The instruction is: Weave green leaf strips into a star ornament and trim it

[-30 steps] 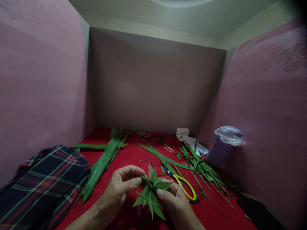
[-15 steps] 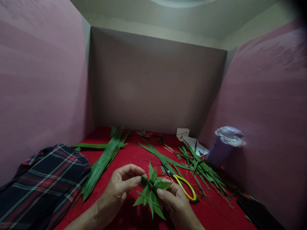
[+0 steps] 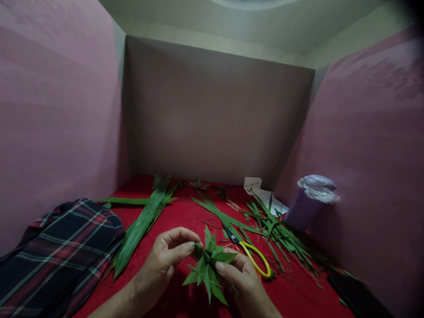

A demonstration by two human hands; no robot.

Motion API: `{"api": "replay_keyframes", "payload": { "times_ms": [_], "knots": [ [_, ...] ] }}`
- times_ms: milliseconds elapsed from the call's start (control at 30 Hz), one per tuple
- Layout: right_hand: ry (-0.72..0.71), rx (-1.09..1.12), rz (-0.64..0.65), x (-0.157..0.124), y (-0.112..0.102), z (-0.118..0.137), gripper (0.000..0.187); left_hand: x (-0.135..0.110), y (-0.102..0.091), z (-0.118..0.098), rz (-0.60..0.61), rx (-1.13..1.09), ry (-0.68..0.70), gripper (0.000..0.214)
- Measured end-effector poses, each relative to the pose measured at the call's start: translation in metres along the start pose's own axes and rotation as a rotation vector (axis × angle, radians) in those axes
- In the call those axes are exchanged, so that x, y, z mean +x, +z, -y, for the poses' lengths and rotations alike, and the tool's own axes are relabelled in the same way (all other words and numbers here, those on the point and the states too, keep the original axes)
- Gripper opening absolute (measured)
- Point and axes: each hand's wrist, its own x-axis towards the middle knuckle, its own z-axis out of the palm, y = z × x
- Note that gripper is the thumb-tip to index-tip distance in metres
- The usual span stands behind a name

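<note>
Between my hands is a star-shaped piece folded from green leaf strips (image 3: pixel 209 274), its pointed tips fanning out on all sides. My left hand (image 3: pixel 168 256) pinches a short folded leaf end at its upper left, thumb against forefinger. My right hand (image 3: pixel 243 278) grips the star's right side, with the thumb in front near the centre and the fingers behind, partly hidden. Just beyond my right hand lie scissors (image 3: pixel 247 249) with yellow handles and dark blades, resting on the red cloth (image 3: pixel 179 221).
Long broad leaves (image 3: pixel 145 225) lie at the left, beside a plaid cloth bundle (image 3: pixel 66 256). Cut leaf strips (image 3: pixel 278 229) heap up at the right, near white paper (image 3: pixel 270 201) and a purple bin (image 3: pixel 304 207) with a plastic liner. A dark flat object (image 3: pixel 357 293) sits front right.
The leaf star has shifted very slightly left along with my right thumb. Both hands keep their hold, and the things around them stay in place.
</note>
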Motion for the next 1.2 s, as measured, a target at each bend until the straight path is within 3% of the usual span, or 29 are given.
{"api": "replay_keyframes", "payload": {
  "times_ms": [700, 1200],
  "knots": [
    [0.025, -0.002, -0.012, 0.0034, -0.0036, -0.0042, 0.033, 0.0013, -0.0024, 0.0032, 0.008, 0.037, 0.049, 0.007],
    [0.017, 0.007, -0.006, 0.0007, 0.0007, -0.0004, 0.029, 0.0007, -0.0028, 0.0006, 0.016, -0.042, -0.041, 0.009]
  ]
}}
